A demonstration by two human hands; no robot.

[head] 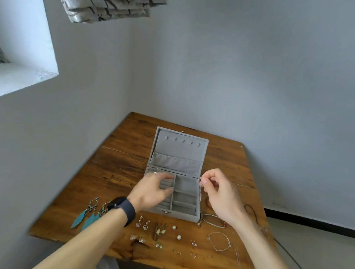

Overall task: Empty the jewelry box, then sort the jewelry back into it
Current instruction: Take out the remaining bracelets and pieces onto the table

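The right hand (220,194) pinches a thin silver chain (200,191) between thumb and forefinger, its other fingers loosely curled. The chain hangs straight down from the fingertips, just beside the right wall of the open grey velvet jewelry box (178,215) on the brown wooden table (123,164). The left hand (153,188) curves its fingers down onto the padded grey ring rolls (164,204) beneath them; a small silver ring (155,173) shows just beyond those fingers, and I cannot tell whether they hold it.

The step in hand looks like laying the chain into one of the bare compartments just left of the right fingertips. To do it well, raise the pinch until the tail clears the wall; carry it over; lower slowly so the tail lands first and coils without knotting; let the left fingers steady the box. The long teal feather earrings (87,216) and white pearl studs (174,227) lie back by the wrists, not yet sorted.
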